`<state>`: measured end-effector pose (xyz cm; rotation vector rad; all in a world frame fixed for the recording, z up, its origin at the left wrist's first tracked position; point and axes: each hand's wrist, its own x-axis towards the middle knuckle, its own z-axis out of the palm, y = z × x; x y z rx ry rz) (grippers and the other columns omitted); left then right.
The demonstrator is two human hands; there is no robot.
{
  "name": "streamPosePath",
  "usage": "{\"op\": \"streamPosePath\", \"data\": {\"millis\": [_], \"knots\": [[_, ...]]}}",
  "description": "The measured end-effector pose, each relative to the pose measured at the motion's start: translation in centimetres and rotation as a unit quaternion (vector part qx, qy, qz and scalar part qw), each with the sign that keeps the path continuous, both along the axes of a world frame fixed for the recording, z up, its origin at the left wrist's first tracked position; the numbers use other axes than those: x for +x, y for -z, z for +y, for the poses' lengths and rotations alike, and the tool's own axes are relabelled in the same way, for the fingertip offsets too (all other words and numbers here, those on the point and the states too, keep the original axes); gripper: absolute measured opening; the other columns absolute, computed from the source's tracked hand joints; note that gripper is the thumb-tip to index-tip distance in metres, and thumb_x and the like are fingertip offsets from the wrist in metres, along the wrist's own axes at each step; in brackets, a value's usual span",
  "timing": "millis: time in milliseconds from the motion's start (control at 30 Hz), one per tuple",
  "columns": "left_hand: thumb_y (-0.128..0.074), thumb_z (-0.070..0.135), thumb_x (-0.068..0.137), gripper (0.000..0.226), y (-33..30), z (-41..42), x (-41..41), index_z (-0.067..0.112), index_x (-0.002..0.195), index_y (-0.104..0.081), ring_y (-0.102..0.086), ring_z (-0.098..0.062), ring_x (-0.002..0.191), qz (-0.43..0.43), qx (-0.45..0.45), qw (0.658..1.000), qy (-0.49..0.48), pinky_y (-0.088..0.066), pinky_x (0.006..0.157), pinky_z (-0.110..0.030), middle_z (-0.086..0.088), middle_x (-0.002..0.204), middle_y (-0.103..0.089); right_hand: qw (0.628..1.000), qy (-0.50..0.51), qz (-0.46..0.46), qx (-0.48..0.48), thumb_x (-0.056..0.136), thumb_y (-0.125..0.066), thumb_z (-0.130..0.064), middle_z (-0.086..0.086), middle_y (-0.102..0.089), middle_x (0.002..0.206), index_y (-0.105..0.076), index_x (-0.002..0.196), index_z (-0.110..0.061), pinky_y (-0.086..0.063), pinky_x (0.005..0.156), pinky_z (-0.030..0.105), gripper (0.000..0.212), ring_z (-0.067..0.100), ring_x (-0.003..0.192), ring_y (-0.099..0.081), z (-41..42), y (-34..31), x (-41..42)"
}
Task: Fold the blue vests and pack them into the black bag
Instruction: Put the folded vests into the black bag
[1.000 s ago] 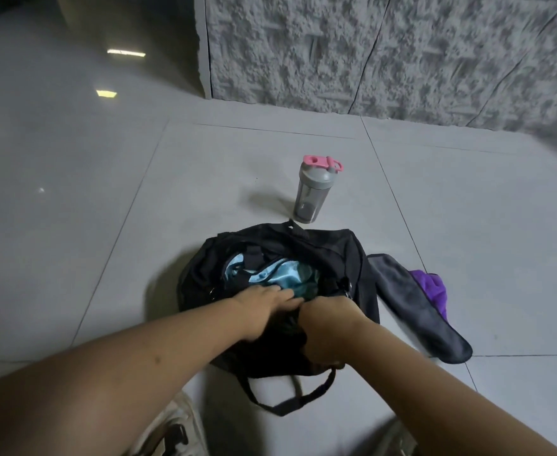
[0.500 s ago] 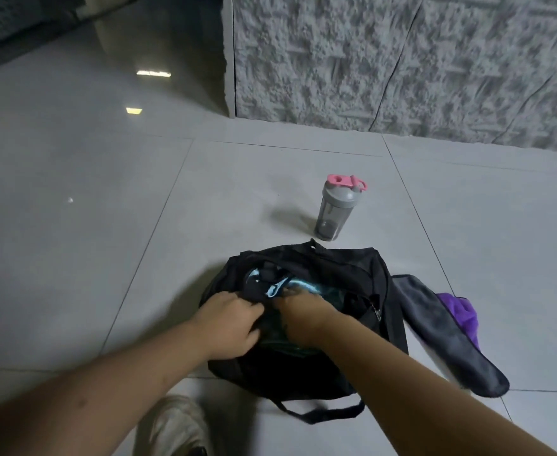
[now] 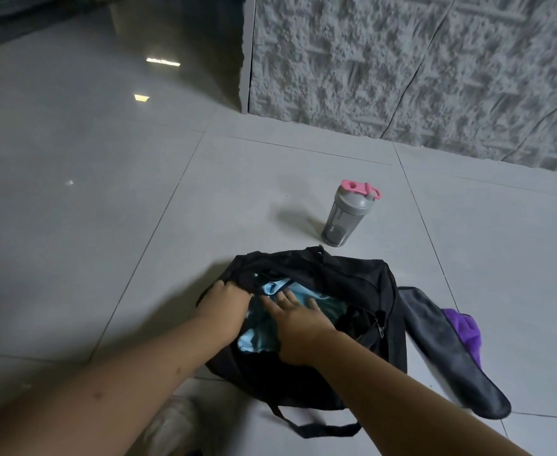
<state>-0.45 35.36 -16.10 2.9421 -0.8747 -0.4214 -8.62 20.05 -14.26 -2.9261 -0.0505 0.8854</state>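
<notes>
Pale grey tiled floor (image 3: 106,225) here, glossy enough to bounce a couple of ceiling lights, with a rough textured wall (image 3: 402,67) running across the top right. The black bag (image 3: 346,281) sits on the tiles right in front of me, mouth open, its strap (image 3: 316,429) trailing toward me. My left hand (image 3: 223,307) is at the bag's 9 o'clock edge, fingers curled over the black fabric of the opening and gripping it. My right hand (image 3: 298,327) is inside the mouth, fingers spread flat, pressing down on the light blue vests (image 3: 257,339), not clutching anything. The vests are bunched up inside the bag, showing under and between both hands. At the bag's 12 o'clock stands a grey shaker bottle with a pink lid (image 3: 348,213), upright, apart from the bag. At 3 o'clock a dark grey cloth (image 3: 448,353) lies just beside the bag, with a purple cloth (image 3: 464,330) partly under its far side.
</notes>
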Motion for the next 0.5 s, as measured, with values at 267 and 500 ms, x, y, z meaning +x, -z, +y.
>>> {"op": "streamPosePath", "data": {"millis": [267,500], "knots": [[-0.044,0.001,0.096,0.033,-0.2,0.9,1.3,0.008,0.123,-0.063,-0.048,-0.031,0.117,-0.015,0.149,0.987,0.063,-0.046,0.097,-0.035,-0.014,0.125,-0.053,0.998,0.010,0.057,-0.006,0.091,-0.070,-0.035,0.005,0.006,0.173,0.014,0.161,-0.038,-0.020,0.122,0.064,0.110,0.035,0.158,-0.006,0.7,0.0,1.3],[-0.046,0.007,0.093,0.027,-2.7,2.3,3.4,0.007,0.105,-0.070,-0.058,-0.029,0.105,0.044,0.054,0.993,0.097,-0.049,0.089,-0.033,-0.014,0.112,-0.056,0.998,0.019,0.066,-0.010,0.094,-0.061,-0.045,0.003,0.002,0.173,0.012,0.161,-0.039,-0.033,0.116,0.063,0.099,0.036,0.155,-0.021,1.1,-0.4,2.6]]}}
